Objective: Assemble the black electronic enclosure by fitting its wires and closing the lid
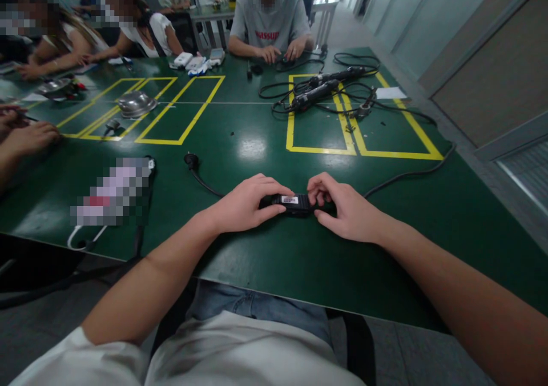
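A black power adapter (295, 203) with a white label lies on the green table just in front of me. My left hand (246, 203) grips its left end between thumb and fingers. At the adapter's right end, my right hand (346, 209) curls its fingers around the black cord, partly hiding it. Out to the left, a cord leads from behind my left hand to a black plug (191, 160). Another cord (406, 175) runs from behind my right hand toward the table's right edge.
Two black electric screwdrivers (315, 95) with tangled cords lie across the yellow tape marks. A metal bowl (136, 104) stands left of centre. A power strip (113, 192), blurred out, is at the near left. Across the table, a person in a grey shirt (269, 20) handles something dark.
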{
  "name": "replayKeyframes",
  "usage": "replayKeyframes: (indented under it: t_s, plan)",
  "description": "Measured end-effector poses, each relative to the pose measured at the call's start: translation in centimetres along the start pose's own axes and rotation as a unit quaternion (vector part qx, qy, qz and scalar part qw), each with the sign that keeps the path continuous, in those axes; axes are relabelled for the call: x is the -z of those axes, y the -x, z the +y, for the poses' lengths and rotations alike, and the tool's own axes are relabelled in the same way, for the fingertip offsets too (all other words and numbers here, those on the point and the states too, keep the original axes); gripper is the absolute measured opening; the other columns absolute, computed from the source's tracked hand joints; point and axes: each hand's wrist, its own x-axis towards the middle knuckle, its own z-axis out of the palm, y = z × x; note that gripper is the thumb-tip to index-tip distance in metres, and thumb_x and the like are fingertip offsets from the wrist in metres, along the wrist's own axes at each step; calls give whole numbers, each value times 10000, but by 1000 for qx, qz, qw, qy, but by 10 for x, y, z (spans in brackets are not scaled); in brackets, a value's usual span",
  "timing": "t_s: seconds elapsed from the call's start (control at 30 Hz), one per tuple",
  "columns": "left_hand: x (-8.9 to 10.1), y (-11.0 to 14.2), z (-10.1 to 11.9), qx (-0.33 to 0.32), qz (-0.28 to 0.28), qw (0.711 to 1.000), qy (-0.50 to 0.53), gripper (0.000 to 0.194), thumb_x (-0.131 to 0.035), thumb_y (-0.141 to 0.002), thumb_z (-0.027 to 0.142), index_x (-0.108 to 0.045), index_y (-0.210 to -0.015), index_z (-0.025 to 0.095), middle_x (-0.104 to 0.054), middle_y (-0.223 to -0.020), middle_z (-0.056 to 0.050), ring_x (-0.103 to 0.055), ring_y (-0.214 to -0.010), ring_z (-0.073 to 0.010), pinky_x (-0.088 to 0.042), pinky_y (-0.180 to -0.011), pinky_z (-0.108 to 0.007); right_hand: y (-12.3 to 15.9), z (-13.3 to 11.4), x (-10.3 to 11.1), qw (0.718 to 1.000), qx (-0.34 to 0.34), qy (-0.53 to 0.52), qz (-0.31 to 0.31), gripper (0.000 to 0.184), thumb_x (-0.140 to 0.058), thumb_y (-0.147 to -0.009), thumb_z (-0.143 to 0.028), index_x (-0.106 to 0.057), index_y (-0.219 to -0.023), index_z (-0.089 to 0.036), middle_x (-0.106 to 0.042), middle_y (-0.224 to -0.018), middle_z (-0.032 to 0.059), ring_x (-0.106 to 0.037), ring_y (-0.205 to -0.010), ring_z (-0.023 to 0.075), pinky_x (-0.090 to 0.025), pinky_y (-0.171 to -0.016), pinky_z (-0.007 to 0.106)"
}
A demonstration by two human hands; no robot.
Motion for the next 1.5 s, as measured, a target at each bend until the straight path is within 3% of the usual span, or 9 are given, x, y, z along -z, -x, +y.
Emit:
replayKeyframes:
  t_s: [0.13,0.23,0.4,0.5,0.63,0.8,1.1,1.3,1.5]
  plan:
    - [-3,-3,-6,77,93,992,-32,173,-684,-1052,289,-723,-1201,210,-803,-1167,-69,-715,-1062,-246,-573,-999,-415,-1,-2,1,1000,-1,7,-2,297,-651,-860,-181,-508,-1108,-261,-689,-881,8,-623,-755,206,-493,-712,349]
    - [-6,-4,-14,127,92,984,-84,107,-702,-1028,271,-699,-1118,215,-798,-1131,-74,-701,-1066,-273,-581,-982,-449,-2,-1,0,1000,6,25,5,174,-662,-904,-225,-543,-1026,-259,-687,-858,14,-616,-737,202,-487,-690,342]
    - [-1,-1,-14,64,75,988,-121,70,-686,-1033,253,-743,-1035,211,-735,-1302,-118,-675,-1219,-301,-545,-1115,-513,-3,0,-2,998,28,54,15,53,-675,-936,-268,-626,-947,-250,-698,-833,28,-629,-722,206,-488,-675,346]
    - [6,3,-6,50,38,993,-104,70,-720,-1003,273,-740,-1006,206,-717,-1095,-83,-693,-1020,-254,-569,-944,-411,-3,-1,-2,998,32,57,9,13,-678,-941,-253,-669,-947,-247,-717,-823,26,-635,-706,199,-490,-673,340]
    - [8,4,-1,57,-32,994,-89,64,-679,-994,208,-674,-930,209,-657,-902,-17,-624,-777,-182,-483,-739,-319,-2,-1,-2,997,37,73,13,38,-676,-943,-250,-711,-951,-238,-737,-846,29,-663,-703,195,-499,-685,335]
    - [4,5,-2,51,-37,996,-66,71,-663,-1013,197,-674,-943,205,-640,-948,-25,-619,-789,-180,-480,-743,-311,-1,1,-4,996,36,79,22,29,-698,-941,-254,-709,-915,-246,-744,-836,27,-658,-692,195,-497,-669,329]
    - [13,5,3,33,24,999,-28,95,-667,-995,177,-718,-915,178,-662,-917,-26,-634,-791,-161,-488,-766,-291,2,-6,3,995,54,66,54,84,-644,-965,-220,-726,-945,-221,-751,-841,45,-636,-677,192,-487,-653,328]
    - [11,3,-5,46,-20,998,-31,66,-725,-986,159,-761,-932,172,-691,-949,-31,-664,-814,-160,-473,-771,-279,1,-3,8,998,41,54,19,95,-661,-962,-233,-719,-891,-209,-674,-730,7,-592,-621,165,-442,-613,302]
    - [14,4,-3,44,-9,998,-45,85,-721,-993,157,-773,-927,166,-682,-933,-30,-658,-803,-155,-469,-767,-271,0,-3,7,997,45,52,20,103,-652,-971,-238,-728,-910,-207,-716,-791,24,-599,-641,162,-453,-627,303]
